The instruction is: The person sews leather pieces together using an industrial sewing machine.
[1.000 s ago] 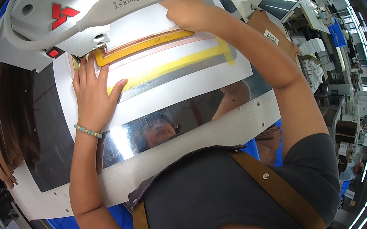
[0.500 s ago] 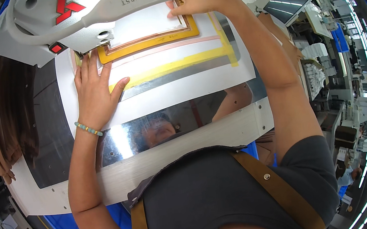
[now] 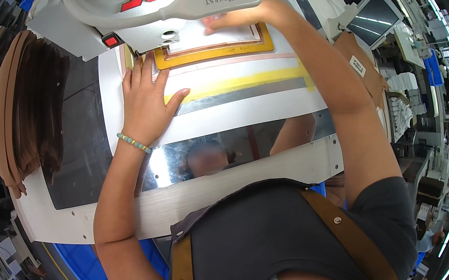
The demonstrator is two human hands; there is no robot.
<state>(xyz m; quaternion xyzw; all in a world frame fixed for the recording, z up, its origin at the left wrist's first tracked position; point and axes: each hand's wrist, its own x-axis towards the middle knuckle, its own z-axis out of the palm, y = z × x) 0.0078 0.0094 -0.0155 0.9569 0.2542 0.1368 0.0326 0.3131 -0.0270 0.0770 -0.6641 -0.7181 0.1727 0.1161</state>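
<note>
Yellow frame (image 3: 219, 54) lies far centre on white sheet (image 3: 221, 117), left hand (image 3: 147, 103) spread flat at its left corner, right hand (image 3: 245, 17) over it, grip cannot be told, grey lamp (image 3: 217, 0) and white machine (image 3: 143, 37) blocking beyond, brown sheets (image 3: 8, 112) left.

Your pale table (image 3: 187, 204) carries a glossy dark plate (image 3: 243, 150), topped by a white sheet (image 3: 221, 116); layered brown pieces (image 3: 10, 111) lie left.

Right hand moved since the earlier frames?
Yes: the right hand has moved left, closer to the red switch on the grey machine.
</note>
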